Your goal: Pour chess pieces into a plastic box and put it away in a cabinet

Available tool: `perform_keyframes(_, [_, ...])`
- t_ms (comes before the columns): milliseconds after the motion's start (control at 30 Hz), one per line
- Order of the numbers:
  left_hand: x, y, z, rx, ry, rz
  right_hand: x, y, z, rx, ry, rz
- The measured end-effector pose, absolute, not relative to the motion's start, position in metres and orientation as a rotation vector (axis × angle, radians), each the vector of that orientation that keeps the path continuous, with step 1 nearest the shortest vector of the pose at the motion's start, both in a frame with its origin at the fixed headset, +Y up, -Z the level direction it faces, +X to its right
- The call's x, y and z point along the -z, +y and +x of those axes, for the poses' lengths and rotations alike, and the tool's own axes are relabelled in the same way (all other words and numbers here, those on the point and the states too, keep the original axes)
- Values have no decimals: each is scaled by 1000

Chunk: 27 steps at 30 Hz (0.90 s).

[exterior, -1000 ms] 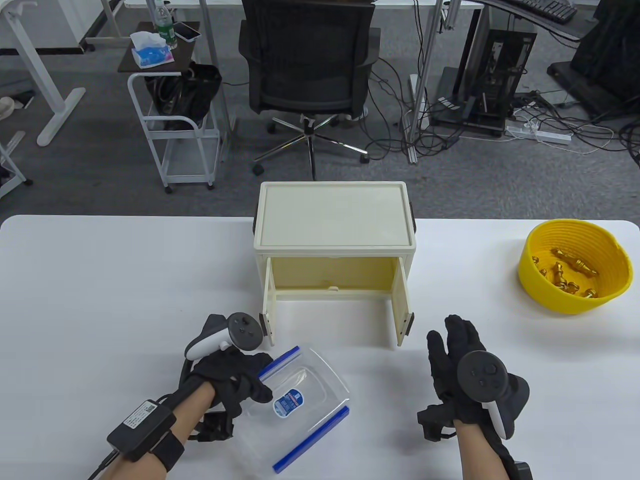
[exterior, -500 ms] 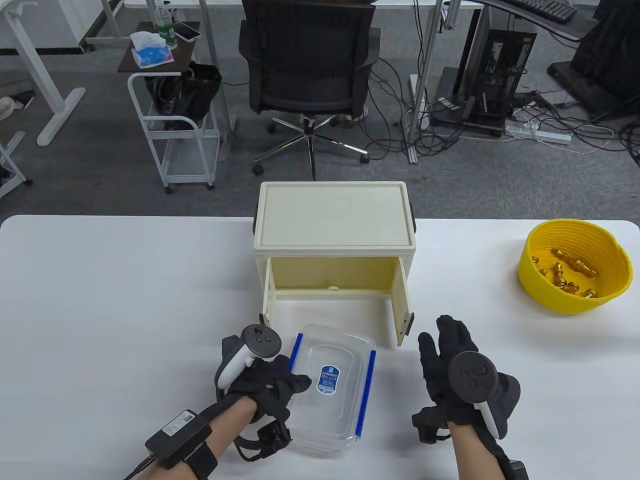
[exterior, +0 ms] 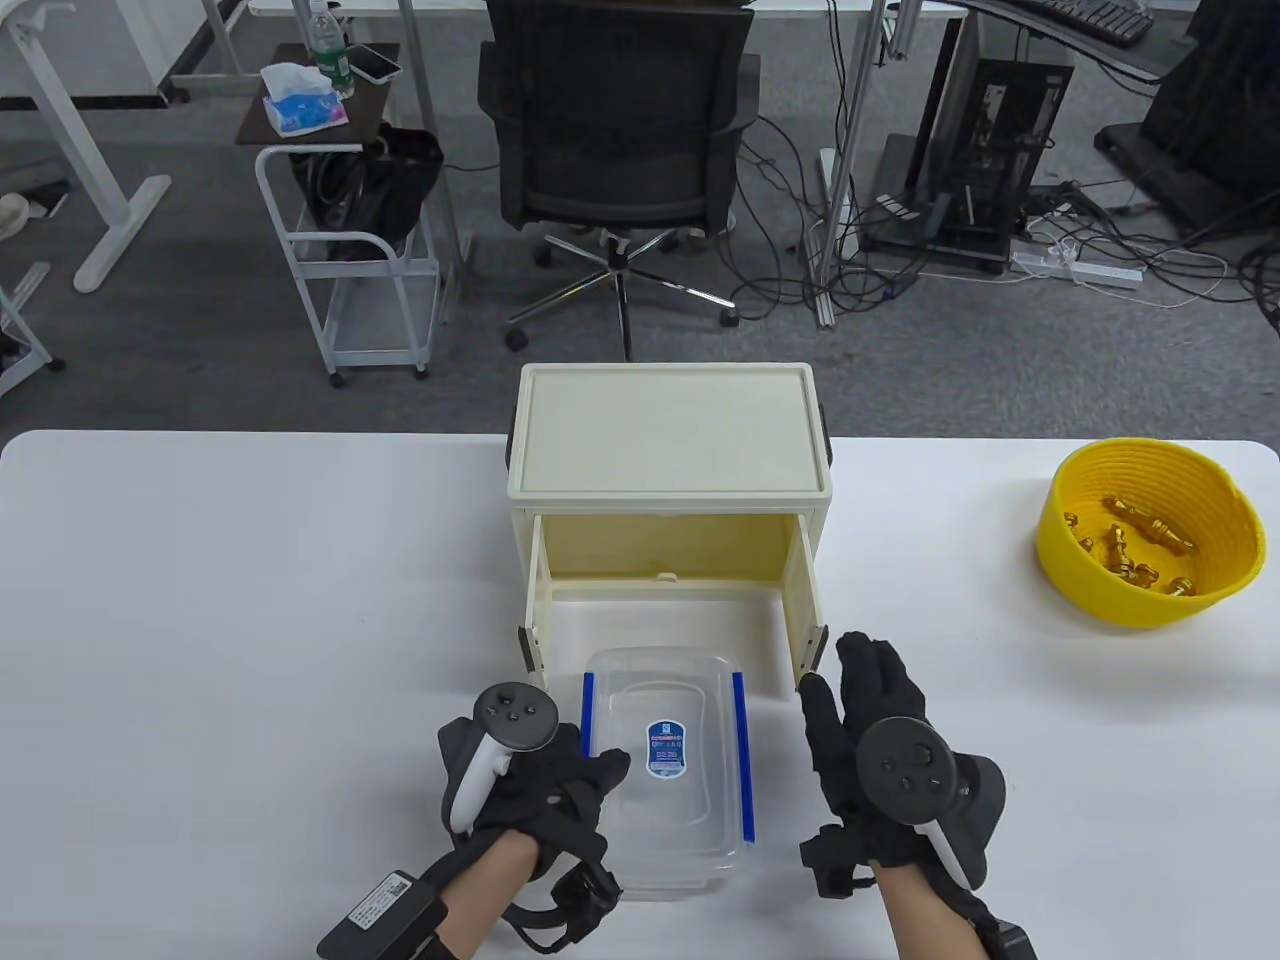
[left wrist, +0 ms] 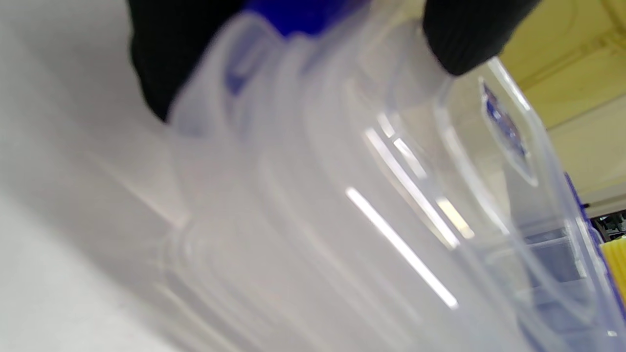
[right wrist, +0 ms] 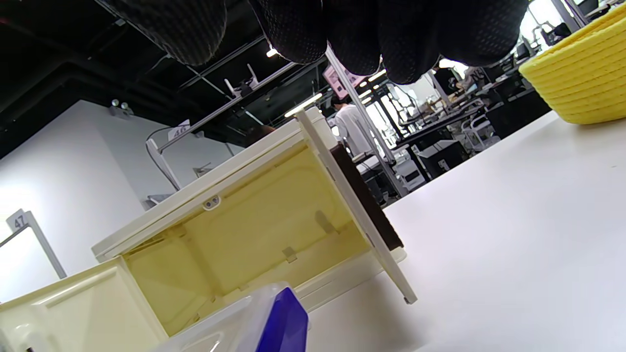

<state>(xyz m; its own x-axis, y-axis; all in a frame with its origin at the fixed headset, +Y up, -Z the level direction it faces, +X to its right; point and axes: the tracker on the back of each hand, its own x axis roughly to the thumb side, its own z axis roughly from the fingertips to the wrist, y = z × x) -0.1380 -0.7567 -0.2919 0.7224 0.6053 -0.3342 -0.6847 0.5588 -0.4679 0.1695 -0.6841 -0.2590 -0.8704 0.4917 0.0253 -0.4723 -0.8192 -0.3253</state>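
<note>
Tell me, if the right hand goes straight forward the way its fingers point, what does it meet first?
Probably the open right door of the cabinet: the right hand points just below it, though depth is unclear.

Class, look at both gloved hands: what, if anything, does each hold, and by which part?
The left hand grips the clear plastic box by its left edge. The right hand holds nothing, fingers extended.
</note>
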Motion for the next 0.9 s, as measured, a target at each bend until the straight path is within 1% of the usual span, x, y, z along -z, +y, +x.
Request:
perform_keyframes(33, [291,-756,-138,-758,130,-621,257,-683,165,-2596,-449,-60])
perform_keyframes(133, [288,-752,-136,-745,106,-542,252,-680,152,-2610,-453,-2])
perform_keyframes(233, [287,-753,-133,-718,117,-518,247,-681,134,-2638,-432,56])
perform_keyframes(300, [286,-755,-130,-669,126,-505,246,-686,122,-2663,-376,94])
perform_keyframes(400, [284,-758,-127,-661,123,-484,248,-701,107,-2730,-211,106])
perform_keyframes(667, [281,-768,-129,-660,133,-399,259,-742,93,-2882,17,6])
perform_keyframes(800, [280,-773,-132,-695,130,-396,264,-755,94,-2862,111,-35])
perform_keyframes(900, [280,-776,-133,-727,134,-407,267,-762,101,-2716,180,-78])
